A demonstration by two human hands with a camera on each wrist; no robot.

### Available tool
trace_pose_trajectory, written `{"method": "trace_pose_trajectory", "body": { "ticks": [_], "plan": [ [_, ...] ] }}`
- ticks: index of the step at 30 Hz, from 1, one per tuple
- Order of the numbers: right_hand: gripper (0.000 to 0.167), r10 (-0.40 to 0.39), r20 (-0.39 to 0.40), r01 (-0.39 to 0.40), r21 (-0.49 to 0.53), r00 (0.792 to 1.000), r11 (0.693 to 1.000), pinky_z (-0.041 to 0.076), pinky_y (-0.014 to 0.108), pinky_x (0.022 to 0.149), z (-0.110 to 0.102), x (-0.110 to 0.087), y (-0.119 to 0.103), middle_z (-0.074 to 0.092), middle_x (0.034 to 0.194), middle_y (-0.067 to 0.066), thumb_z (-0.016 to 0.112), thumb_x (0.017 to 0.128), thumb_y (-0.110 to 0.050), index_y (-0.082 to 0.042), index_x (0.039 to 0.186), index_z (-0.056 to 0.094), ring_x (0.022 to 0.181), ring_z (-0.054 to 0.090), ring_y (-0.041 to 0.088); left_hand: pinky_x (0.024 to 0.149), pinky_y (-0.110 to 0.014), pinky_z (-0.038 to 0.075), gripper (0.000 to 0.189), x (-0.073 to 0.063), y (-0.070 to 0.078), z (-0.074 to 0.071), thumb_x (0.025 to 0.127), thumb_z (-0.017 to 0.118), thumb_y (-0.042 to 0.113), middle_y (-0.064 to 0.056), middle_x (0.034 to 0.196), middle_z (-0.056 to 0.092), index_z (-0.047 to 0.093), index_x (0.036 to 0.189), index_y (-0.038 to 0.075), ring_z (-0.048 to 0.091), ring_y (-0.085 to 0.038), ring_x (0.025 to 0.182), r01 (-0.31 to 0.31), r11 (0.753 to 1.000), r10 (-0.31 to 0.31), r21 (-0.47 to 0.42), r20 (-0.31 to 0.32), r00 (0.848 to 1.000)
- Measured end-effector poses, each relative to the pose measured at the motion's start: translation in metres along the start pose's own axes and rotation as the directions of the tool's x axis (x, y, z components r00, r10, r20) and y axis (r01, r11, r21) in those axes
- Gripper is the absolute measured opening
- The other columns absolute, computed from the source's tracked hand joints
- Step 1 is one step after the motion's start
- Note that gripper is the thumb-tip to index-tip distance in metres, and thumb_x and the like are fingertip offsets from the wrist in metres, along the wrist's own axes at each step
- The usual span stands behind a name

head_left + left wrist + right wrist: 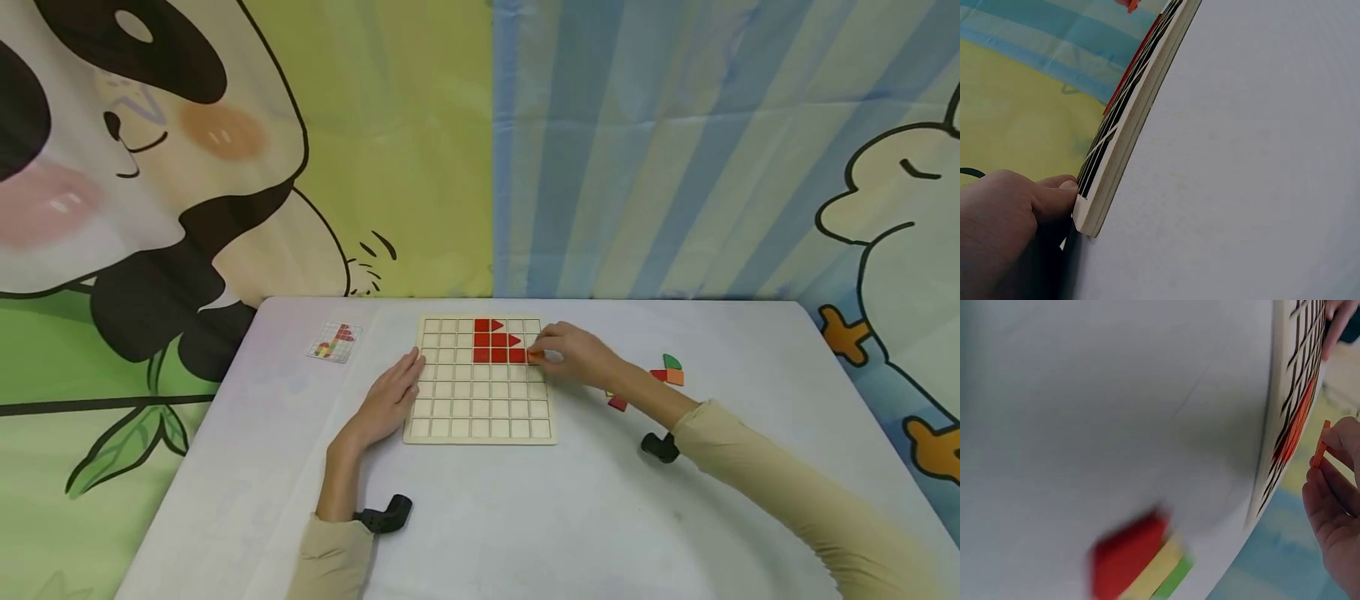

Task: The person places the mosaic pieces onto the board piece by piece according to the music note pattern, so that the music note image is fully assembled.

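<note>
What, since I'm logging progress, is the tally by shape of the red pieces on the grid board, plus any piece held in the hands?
Red squares: 6
Red triangles: 2
Orange piece held in the right hand: 1
Total: 9

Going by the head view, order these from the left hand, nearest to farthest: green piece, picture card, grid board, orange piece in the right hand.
From the left hand:
1. Grid board, touching it on the right.
2. Picture card, on the left.
3. Orange piece, in the right hand, near the board's right edge.
4. Green piece, farther right.
</note>
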State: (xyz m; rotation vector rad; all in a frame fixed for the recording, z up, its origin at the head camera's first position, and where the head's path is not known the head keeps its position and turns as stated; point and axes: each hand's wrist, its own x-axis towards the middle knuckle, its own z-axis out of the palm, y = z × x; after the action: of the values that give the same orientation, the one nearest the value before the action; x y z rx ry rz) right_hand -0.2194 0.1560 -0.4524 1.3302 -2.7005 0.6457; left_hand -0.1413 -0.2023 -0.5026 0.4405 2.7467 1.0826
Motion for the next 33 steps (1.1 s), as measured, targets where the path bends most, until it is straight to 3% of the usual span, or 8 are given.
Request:
{"method": "trace_pose_trajectory", "body": {
  "ticks": [3,6,15,20,25,31,33],
  "plan": [
    [0.015,-0.123,0.005,0.123,-0.001,0.992,0.992,0.058,0.033,0.080,0.014,0.019,-0.020,0.072,0.099,0.010,0.079,0.089,-0.005,-0.002,0.103,0.081,0.091,0.065,0.024,0.127,-0.062,0.014,0.054,0.000,0.001,0.002,0.110,0.042,0.009,-0.018,0.173,0.017,0.028,0.161,-0.002,0.014,-0.040,0.160,-0.008,1.000,0.008,-0.006,-0.003,1.000],
    [0.013,-0.194,0.022,0.194,-0.010,0.981,0.981,0.056,0.030,0.079,0.027,0.035,-0.032,0.071,0.095,0.010,0.079,0.090,-0.005,-0.001,0.102,0.082,0.087,0.064,0.023,0.127,-0.062,0.014,0.054,0.000,-0.001,0.003,0.110,0.042,0.010,-0.017,0.173,0.017,0.028,0.161,-0.001,0.014,-0.040,0.160,-0.007,1.000,0.007,-0.007,0.000,1.000],
    [0.011,-0.259,0.087,0.267,-0.098,0.962,0.959,0.053,0.023,0.076,0.041,0.057,-0.043,0.069,0.094,0.007,0.075,0.094,-0.007,-0.005,0.102,0.082,0.085,0.061,0.021,0.128,-0.060,0.013,0.055,0.000,-0.003,0.002,0.111,0.042,0.011,-0.017,0.173,0.016,0.027,0.162,0.000,0.013,-0.039,0.160,0.002,1.000,-0.002,0.002,0.001,1.000],
    [0.006,-0.258,0.105,0.269,-0.115,0.960,0.956,0.053,0.023,0.076,0.040,0.060,-0.046,0.070,0.092,0.007,0.074,0.095,-0.008,-0.007,0.095,0.080,0.084,0.061,0.020,0.128,-0.060,0.013,0.055,0.003,-0.002,0.001,0.111,0.042,0.012,-0.015,0.173,0.016,0.026,0.162,0.001,0.013,-0.038,0.161,0.004,1.000,-0.004,0.018,0.005,1.000],
    [0.004,-0.190,0.151,0.207,-0.102,0.970,0.973,0.055,0.024,0.081,0.038,0.061,-0.051,0.072,0.094,0.006,0.074,0.095,-0.007,-0.006,0.093,0.077,0.088,0.063,0.020,0.128,-0.061,0.013,0.055,0.004,-0.002,0.001,0.110,0.042,0.012,-0.015,0.173,0.016,0.027,0.162,0.001,0.013,-0.038,0.161,0.010,1.000,-0.011,0.025,0.005,1.000],
    [0.007,-0.284,0.070,0.292,-0.277,0.956,0.915,0.057,0.028,0.086,0.039,0.048,-0.062,0.072,0.105,0.006,0.078,0.090,-0.006,-0.012,0.086,0.079,0.100,0.065,0.023,0.127,-0.061,0.014,0.055,0.003,-0.002,0.001,0.110,0.042,0.011,-0.017,0.173,0.016,0.028,0.162,-0.001,0.013,-0.040,0.160,-0.001,1.000,0.001,0.021,0.007,1.000],
    [0.003,-0.275,0.057,0.280,-0.275,0.960,0.920,0.058,0.029,0.087,0.036,0.033,-0.069,0.071,0.109,0.008,0.081,0.089,-0.010,-0.013,0.089,0.079,0.103,0.065,0.024,0.127,-0.061,0.014,0.055,0.002,-0.001,0.000,0.110,0.042,0.010,-0.018,0.173,0.016,0.028,0.161,-0.001,0.013,-0.040,0.160,-0.002,1.000,0.002,0.017,0.006,1.000]
  ]
}}
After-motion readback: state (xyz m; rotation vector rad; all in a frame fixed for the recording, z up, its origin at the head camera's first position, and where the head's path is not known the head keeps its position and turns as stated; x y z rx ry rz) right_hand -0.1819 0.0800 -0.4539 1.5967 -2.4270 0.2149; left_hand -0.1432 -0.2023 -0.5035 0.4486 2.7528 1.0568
